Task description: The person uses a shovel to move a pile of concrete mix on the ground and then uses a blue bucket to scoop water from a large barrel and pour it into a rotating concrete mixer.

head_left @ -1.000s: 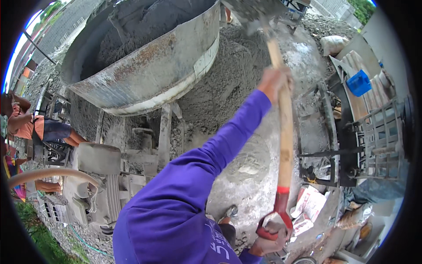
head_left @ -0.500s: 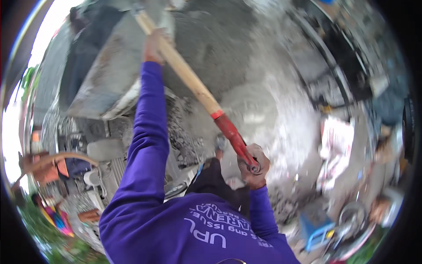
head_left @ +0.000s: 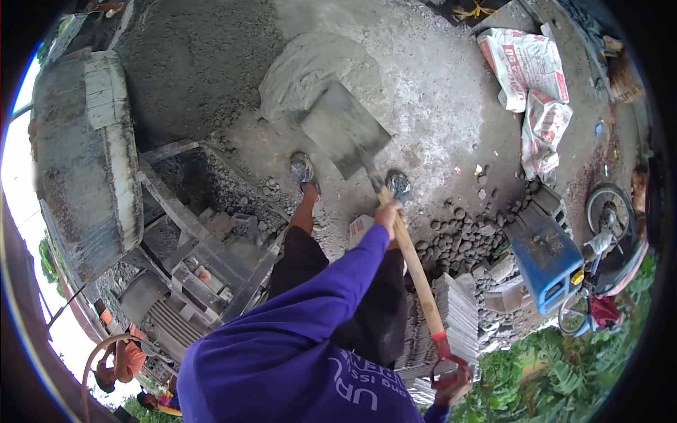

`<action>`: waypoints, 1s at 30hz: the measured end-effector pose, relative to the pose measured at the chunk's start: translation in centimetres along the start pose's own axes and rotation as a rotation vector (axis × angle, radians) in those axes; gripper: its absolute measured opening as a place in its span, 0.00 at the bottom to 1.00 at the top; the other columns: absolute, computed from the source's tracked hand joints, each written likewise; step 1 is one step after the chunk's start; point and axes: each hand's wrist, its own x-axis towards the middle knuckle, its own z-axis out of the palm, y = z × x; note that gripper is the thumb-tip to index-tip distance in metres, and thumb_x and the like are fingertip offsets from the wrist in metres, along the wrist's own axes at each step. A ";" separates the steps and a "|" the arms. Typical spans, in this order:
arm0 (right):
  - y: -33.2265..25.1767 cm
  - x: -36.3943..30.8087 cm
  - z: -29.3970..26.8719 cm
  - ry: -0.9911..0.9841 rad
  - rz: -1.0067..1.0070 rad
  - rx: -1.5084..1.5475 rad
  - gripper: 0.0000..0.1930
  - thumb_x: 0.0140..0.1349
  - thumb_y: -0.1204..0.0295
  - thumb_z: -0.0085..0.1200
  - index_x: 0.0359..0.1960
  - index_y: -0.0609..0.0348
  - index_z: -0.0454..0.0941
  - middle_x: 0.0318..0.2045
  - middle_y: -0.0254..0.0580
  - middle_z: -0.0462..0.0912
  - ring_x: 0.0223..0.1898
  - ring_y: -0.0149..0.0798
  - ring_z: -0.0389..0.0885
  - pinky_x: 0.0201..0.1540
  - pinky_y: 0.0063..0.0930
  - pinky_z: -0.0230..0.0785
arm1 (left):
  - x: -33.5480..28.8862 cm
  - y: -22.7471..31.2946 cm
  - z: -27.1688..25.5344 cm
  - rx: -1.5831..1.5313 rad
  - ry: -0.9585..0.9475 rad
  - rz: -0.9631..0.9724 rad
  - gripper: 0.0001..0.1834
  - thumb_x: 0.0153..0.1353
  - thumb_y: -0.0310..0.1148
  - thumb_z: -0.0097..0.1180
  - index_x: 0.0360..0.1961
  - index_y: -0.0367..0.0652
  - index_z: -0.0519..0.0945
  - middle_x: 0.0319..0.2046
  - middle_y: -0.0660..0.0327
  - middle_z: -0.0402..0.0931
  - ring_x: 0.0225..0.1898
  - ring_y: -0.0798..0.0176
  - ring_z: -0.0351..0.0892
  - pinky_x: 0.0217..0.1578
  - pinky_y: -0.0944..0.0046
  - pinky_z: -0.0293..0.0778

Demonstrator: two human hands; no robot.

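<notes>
- Gripping square-bladed grey metal shovel (head_left: 412, 261) with left hand (head_left: 389, 213), fingers wrapped round pale wooden shaft.
- Holding red D-shaped handle (head_left: 441, 347) with right hand (head_left: 455, 390), fingers curled, partly hidden.
- Overlapping rounded grey mound (head_left: 317, 67) with blade (head_left: 344, 130); cannot tell if touching.

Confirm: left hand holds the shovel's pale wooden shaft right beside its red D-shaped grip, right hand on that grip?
Wrong end: the head view shows the left hand holding the shovel's pale wooden shaft near the grey metal blade. The right hand is on the red D-shaped grip, as stated.
</notes>
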 end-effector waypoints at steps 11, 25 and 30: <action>1.9 7.3 5.4 -0.034 -0.721 -0.752 0.14 0.57 0.63 0.42 0.31 0.61 0.76 0.14 0.31 0.66 0.14 0.27 0.66 0.17 0.21 0.59 | 11.7 -1.3 -0.4 0.028 0.068 -0.086 0.06 0.51 0.31 0.54 0.23 0.43 0.71 0.15 0.59 0.68 0.14 0.59 0.69 0.16 0.54 0.69; 7.8 10.0 14.9 -0.070 0.151 0.213 0.11 0.55 0.67 0.45 0.32 0.62 0.73 0.14 0.34 0.69 0.13 0.30 0.69 0.18 0.24 0.66 | 14.0 7.0 -5.3 0.080 0.265 0.094 0.08 0.50 0.33 0.57 0.23 0.43 0.72 0.17 0.61 0.68 0.15 0.61 0.70 0.17 0.56 0.69; 5.7 7.0 10.9 -0.050 0.101 0.171 0.09 0.53 0.66 0.45 0.25 0.58 0.70 0.11 0.32 0.65 0.10 0.30 0.65 0.16 0.23 0.65 | 10.0 4.2 -4.1 0.050 0.271 0.047 0.08 0.50 0.33 0.56 0.23 0.40 0.72 0.17 0.59 0.70 0.14 0.61 0.70 0.16 0.57 0.69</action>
